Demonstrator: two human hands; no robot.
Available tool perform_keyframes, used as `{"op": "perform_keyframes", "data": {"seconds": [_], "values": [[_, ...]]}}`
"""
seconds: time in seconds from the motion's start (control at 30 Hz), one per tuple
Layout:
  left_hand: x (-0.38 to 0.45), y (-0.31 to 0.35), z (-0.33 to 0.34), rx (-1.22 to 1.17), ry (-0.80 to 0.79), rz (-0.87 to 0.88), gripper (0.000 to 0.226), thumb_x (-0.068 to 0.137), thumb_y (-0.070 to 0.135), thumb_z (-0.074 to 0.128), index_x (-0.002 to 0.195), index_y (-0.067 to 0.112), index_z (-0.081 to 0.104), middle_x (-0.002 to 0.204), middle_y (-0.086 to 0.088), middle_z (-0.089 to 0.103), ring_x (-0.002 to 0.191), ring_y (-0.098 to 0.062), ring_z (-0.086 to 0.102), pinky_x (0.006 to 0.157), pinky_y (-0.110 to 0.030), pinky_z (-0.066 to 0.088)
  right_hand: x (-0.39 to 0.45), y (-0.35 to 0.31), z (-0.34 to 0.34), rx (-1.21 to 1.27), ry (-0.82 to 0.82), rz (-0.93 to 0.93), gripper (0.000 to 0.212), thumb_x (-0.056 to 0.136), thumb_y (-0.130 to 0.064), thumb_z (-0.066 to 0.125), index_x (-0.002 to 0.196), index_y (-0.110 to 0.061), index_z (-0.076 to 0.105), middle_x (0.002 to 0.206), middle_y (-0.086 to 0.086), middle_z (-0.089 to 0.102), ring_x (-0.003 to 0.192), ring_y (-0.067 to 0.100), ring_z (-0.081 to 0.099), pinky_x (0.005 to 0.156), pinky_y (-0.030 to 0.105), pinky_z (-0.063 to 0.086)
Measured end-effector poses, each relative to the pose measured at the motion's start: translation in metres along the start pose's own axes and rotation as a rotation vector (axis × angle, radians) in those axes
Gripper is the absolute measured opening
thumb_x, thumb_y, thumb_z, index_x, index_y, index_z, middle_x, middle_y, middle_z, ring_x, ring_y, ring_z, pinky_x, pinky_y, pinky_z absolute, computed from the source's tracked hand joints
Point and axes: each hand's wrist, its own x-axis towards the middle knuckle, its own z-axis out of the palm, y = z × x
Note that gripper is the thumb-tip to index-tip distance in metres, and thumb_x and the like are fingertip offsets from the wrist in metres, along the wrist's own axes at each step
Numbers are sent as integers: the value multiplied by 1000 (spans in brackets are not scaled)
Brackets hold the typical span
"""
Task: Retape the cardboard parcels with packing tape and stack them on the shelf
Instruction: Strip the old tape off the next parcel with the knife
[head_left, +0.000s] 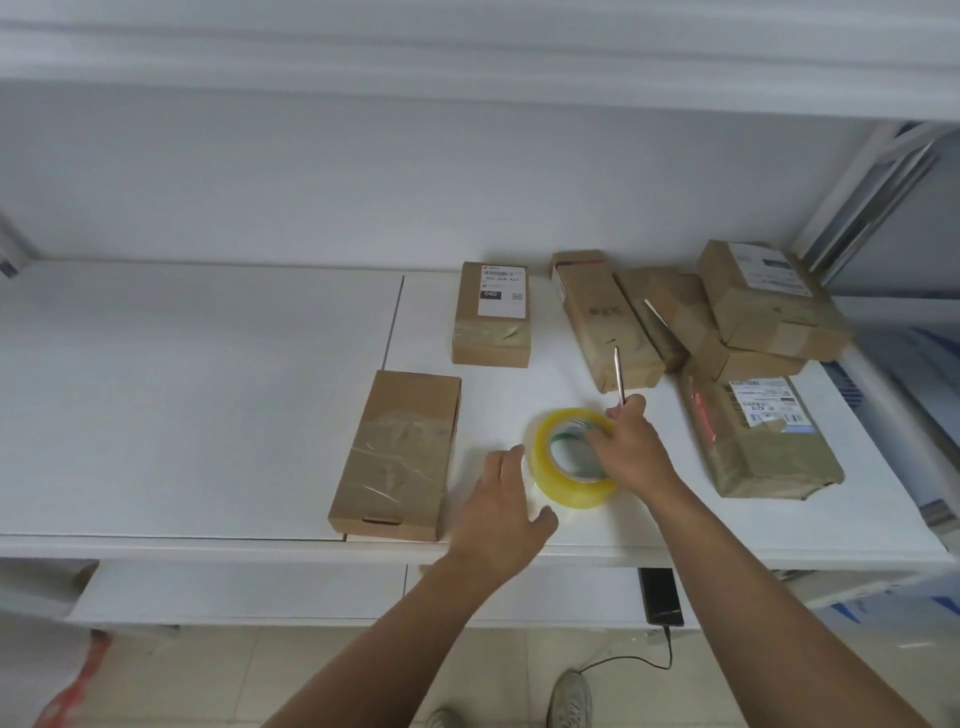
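Tape roll half hidden | right hand fingers pinching pen | left hand fingers spread

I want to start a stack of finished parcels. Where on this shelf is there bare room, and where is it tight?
The widest bare patch is the shelf's left half, left of the near taped box. A narrower strip lies between the labelled box and the long box. The right end is crowded: piled parcels and a wrapped parcel. Both hands work at the tape roll.
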Motion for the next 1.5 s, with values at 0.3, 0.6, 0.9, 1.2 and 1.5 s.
{"op": "perform_keyframes", "data": {"seconds": [0.3, 0.6, 0.9, 1.2, 1.5], "values": [[33, 0, 9, 127, -24, -50, 39, 98, 24, 51, 135, 12, 51, 132, -4, 50, 116, -21, 55, 94, -26, 39, -4, 19, 7, -71, 36, -41, 26, 92, -10, 55, 102, -10, 30, 81, 8, 54, 73, 32, 55, 57, 34, 38], [44, 6, -8, 513, -29, 90, 28, 96, 1, 41, 117, 11, 57, 112, -8, 61, 102, -24, 60, 76, -30, 45, -3, 27, 3, -92, 26, -91, 18, 94, -13, 52, 99, -10, 35, 77, 4, 52, 73, 32, 54, 58, 35, 35], [71, -6, -69, 658, 70, 323, 20, 91, -1, 54, 95, 15, 66, 87, -2, 46, 81, -22, 54, 58, -32, 47, -8, 41, -26, -73, -37, -315, 31, 98, -14, 52, 86, -29, 28, 80, -6, 60, 63, 19, 55, 55, 34, 39], [68, -18, -64, 759, 111, 439, 45, 105, 21, 41, 148, 36, 41, 64, 2, 55, 61, -20, 61, 58, -26, 45, -12, 28, -45, 104, 39, -235, 38, 81, 1, 66, 106, -15, 44, 108, -5, 55, 92, -5, 47, 80, 12, 36], [68, -38, -57, 405, 335, 572, 33, 93, 31, 45, 103, 14, 71, 101, 1, 76, 65, -23, 73, 40, -35, 56, -13, 29, -45, -130, 25, -303, 36, 83, -17, 67, 98, -22, 34, 114, -1, 55, 112, 23, 44, 96, 33, 19]]}}
